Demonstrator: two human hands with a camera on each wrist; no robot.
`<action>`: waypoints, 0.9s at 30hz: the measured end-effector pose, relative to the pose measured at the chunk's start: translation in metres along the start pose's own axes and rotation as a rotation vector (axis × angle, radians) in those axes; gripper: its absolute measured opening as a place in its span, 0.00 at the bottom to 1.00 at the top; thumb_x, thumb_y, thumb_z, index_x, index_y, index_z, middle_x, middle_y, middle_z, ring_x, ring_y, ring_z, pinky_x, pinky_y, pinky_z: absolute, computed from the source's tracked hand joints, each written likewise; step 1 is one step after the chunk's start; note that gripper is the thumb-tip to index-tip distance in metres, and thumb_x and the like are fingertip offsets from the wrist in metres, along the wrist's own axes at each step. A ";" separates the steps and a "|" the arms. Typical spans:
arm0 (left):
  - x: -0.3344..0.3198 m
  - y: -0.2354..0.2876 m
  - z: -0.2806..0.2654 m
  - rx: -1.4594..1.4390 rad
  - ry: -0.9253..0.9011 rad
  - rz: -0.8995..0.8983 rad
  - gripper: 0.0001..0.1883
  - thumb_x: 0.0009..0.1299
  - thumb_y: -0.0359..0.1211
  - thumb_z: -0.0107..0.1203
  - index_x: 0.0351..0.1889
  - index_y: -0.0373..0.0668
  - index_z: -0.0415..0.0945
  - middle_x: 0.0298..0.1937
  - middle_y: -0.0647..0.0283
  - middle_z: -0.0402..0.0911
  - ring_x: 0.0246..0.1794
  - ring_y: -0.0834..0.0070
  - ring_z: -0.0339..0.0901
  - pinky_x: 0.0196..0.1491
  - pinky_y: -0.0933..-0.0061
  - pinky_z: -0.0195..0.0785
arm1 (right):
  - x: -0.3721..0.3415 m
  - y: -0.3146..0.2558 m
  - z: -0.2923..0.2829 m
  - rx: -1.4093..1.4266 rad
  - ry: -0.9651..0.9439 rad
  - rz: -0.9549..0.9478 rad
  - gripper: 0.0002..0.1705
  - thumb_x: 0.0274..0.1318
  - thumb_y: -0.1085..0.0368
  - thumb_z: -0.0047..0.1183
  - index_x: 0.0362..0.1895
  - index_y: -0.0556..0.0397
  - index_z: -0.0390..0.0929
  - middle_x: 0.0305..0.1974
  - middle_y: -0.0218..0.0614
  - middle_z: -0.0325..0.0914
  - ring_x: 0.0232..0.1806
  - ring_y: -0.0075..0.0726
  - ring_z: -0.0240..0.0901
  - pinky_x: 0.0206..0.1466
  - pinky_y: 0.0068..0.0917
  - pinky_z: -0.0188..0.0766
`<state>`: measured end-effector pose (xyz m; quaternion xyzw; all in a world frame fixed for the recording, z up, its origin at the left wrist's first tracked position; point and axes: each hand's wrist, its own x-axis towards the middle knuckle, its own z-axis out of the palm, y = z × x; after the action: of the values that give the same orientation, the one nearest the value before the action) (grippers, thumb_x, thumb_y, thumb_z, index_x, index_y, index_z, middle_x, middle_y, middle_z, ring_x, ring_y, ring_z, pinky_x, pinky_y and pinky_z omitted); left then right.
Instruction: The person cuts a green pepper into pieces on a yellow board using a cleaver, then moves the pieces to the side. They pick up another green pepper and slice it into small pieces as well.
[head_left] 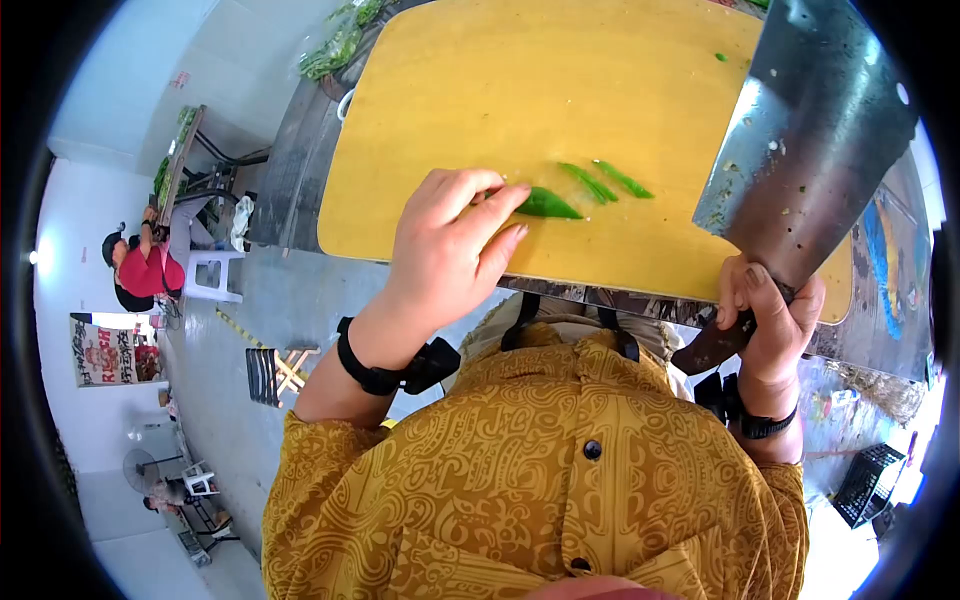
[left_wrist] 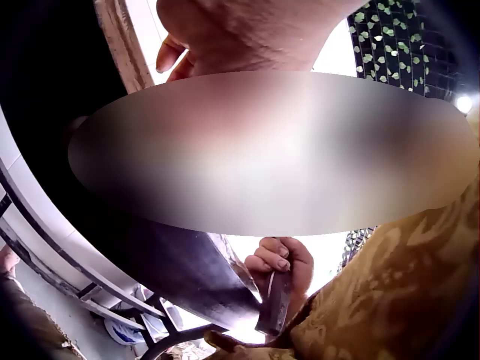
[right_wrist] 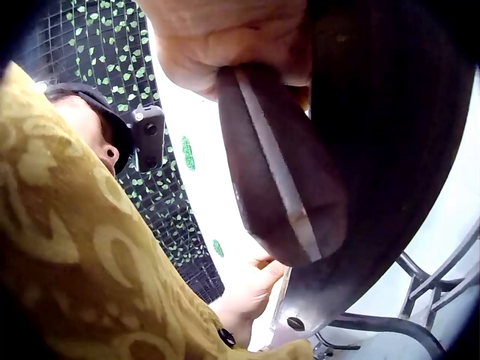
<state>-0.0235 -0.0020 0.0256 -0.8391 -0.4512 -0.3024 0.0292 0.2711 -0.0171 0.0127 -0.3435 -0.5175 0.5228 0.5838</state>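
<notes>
My right hand (head_left: 778, 325) grips the dark wooden handle (right_wrist: 259, 161) of a broad cleaver (head_left: 800, 130). The blade is raised over the right side of a yellow cutting board (head_left: 470, 90), its flat face turned up and speckled with bits. Over the board's near edge, my left hand (head_left: 445, 250) pinches a pointed piece of green pepper (head_left: 550, 204) between thumb and fingers. Part of that piece is hidden by the fingertips. Two thin green pepper strips (head_left: 588, 183) lie just to its right. A blurred patch covers much of the left wrist view.
Bagged greens (head_left: 332, 55) lie beyond the board's far left corner. A dark table (head_left: 285, 190) carries the board. To the left are a white stool (head_left: 213, 273), a wooden folding stool (head_left: 290, 372) and a person in red (head_left: 148, 272). A black crate (head_left: 868, 485) stands low right.
</notes>
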 end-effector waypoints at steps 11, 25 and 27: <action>0.013 -0.010 -0.001 0.071 -0.081 0.070 0.11 0.54 0.25 0.64 0.36 0.41 0.82 0.35 0.65 0.77 0.34 0.67 0.74 0.37 0.65 0.68 | -0.002 -0.002 0.001 0.012 0.004 0.010 0.07 0.59 0.70 0.49 0.32 0.62 0.72 0.20 0.34 0.71 0.17 0.25 0.66 0.22 0.22 0.63; -0.001 -0.008 -0.008 -0.110 0.360 0.024 0.20 0.65 0.31 0.60 0.56 0.36 0.75 0.58 0.53 0.68 0.49 0.66 0.73 0.51 0.67 0.69 | -0.005 0.001 -0.001 0.061 0.008 -0.029 0.06 0.60 0.69 0.48 0.35 0.61 0.72 0.25 0.38 0.72 0.17 0.26 0.66 0.22 0.22 0.63; -0.009 -0.012 -0.007 -0.083 0.226 -0.116 0.26 0.69 0.34 0.56 0.63 0.33 0.66 0.61 0.50 0.64 0.55 0.61 0.69 0.56 0.61 0.67 | -0.006 0.004 -0.003 0.067 -0.006 -0.040 0.06 0.60 0.69 0.48 0.36 0.61 0.72 0.25 0.37 0.71 0.17 0.26 0.65 0.22 0.22 0.63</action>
<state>-0.0401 -0.0034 0.0236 -0.7727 -0.4797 -0.4147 0.0277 0.2736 -0.0218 0.0070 -0.3119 -0.5084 0.5288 0.6039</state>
